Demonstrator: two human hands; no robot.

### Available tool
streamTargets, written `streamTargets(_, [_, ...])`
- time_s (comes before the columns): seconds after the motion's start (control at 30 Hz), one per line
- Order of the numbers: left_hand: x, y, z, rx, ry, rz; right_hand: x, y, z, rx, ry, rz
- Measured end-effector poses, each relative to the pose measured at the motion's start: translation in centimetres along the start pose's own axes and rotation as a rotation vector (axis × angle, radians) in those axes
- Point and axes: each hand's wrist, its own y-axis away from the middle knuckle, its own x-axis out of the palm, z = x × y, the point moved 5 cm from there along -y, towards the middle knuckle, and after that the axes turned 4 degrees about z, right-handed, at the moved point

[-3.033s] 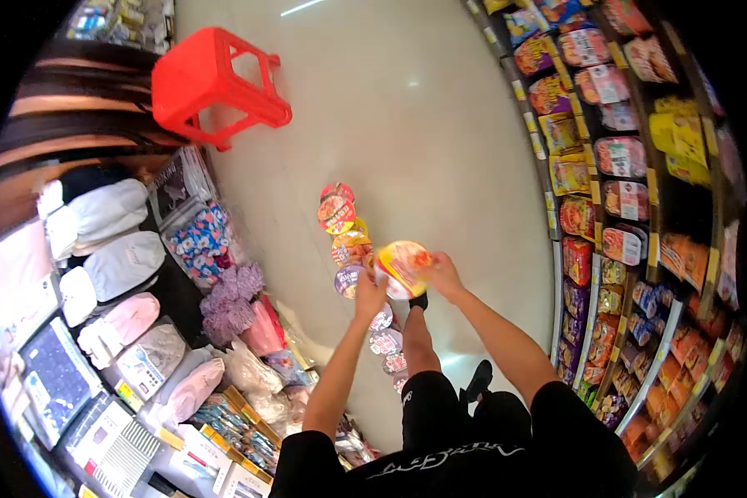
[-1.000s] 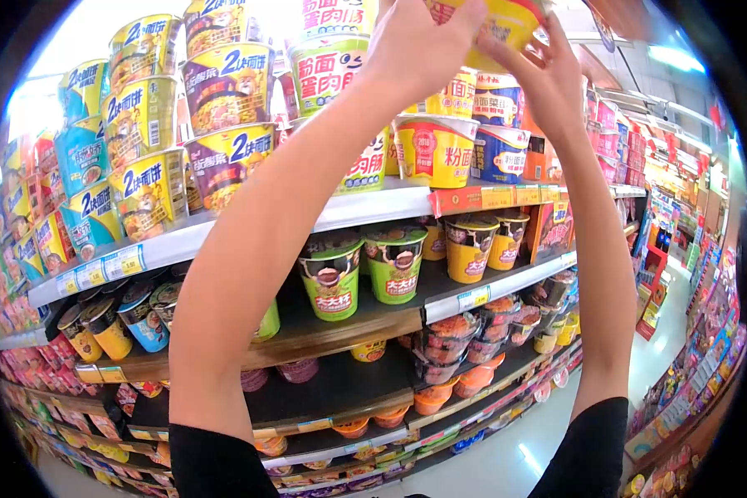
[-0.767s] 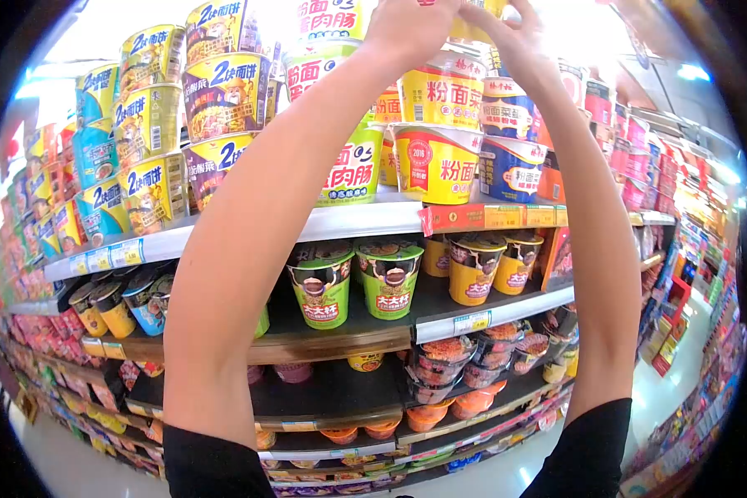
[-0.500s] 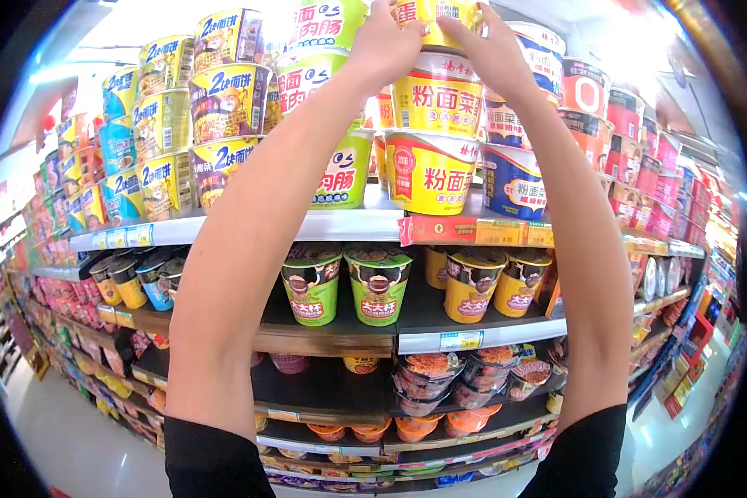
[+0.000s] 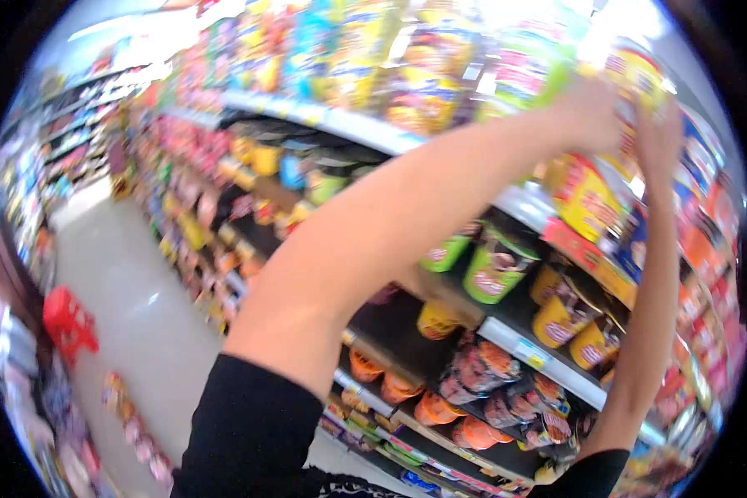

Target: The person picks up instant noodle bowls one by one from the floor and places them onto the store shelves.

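The picture is tilted and smeared by motion. At the upper right, my left hand and my right hand are on either side of a yellow instant noodle tub on top of a stack. Both hands look closed on this tub, though blur hides the finger detail. Beneath them in the same stack is another yellow and red noodle tub. Left of my left hand stand green and white noodle tubs. Dark blue tubs stand on the right side, partly behind my right hand.
A shelf below holds green noodle cups and yellow noodle cups. Lower down sit orange bowls and dark bowls. At the left, an aisle floor runs past a red object.
The view has swung left and tilted, so the shelves slant and the aisle shows. My hands and the yellow noodle tub now appear at the upper right, not the top centre.
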Motion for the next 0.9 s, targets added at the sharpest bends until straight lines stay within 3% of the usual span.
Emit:
streamTargets(0.07, [-1.0,3.1,-0.7,0.124,0.072,-0.040,-2.5,0.7,3.4,-0.030,-0.027,-0.149])
streamTargets(0.1, [-2.4,5.5,-1.0,0.143,0.069,-0.104,-4.2,1.3,5.4,0.202,-0.415,-0.197])
streamTargets(0.13, [-3.7,7.8,-1.4,0.172,0.069,-0.163,-6.1,2.1,8.5,0.154,-0.549,-0.145])
streamTargets(0.2, [-7.1,13.3,-1.1,-0.012,0.275,-0.053,-10.0,3.6,15.2,0.060,-0.811,-0.083])
streamTargets(0.27, [-10.5,18.7,-1.6,0.146,0.112,0.114,-13.8,5.0,21.7,-0.017,-1.077,-0.076])
streamTargets(0.33, [-14.7,25.4,-1.4,0.028,0.082,0.045,-17.5,6.9,28.0,-0.081,-1.138,0.020])
streamTargets(0.43, [-19.2,36.7,-0.3,-0.018,0.034,-0.114,-22.0,11.0,37.7,-0.162,-1.585,0.091])
streamTargets(0.5, [-20.7,45.7,1.1,-0.264,-0.030,0.028,-23.3,14.8,45.0,-0.277,-1.730,0.181])
streamTargets(0.57, [-22.8,55.2,1.8,-0.557,0.052,0.056,-24.4,18.2,53.2,-0.391,-1.759,0.483])
streamTargets(0.6, [-22.5,61.5,2.4,-0.672,-0.059,0.035,-25.2,19.9,57.5,-0.453,-1.752,0.655])
streamTargets(0.63, [-22.1,67.8,2.8,-0.873,-0.151,0.258,-26.6,21.7,61.6,-0.536,-1.690,0.825])
streamTargets(0.67, [-23.8,72.8,1.2,-1.016,-0.159,0.338,-27.7,24.0,65.2,-0.624,-1.615,0.992])
streamTargets(0.7, [-25.1,77.7,-0.2,-1.217,-0.134,0.386,-28.1,27.7,68.6,-0.793,-1.636,1.137])
streamTargets(0.77, [-25.5,88.0,-2.8,-1.483,-0.192,0.734,-28.4,36.9,74.5,-1.122,-1.604,1.502])
streamTargets(0.8, [-25.1,94.1,-4.4,-1.581,-0.229,0.812,-29.2,40.7,77.2,-1.277,-1.544,1.710])
streamTargets(0.87, [-26.8,101.6,-8.3,-1.885,-0.100,0.830,-33.2,43.0,80.5,-1.411,-1.554,1.843])
streamTargets(0.9, [-28.5,103.4,-10.4,-2.047,-0.044,0.725,-34.9,43.9,82.1,-1.442,-1.582,1.806])
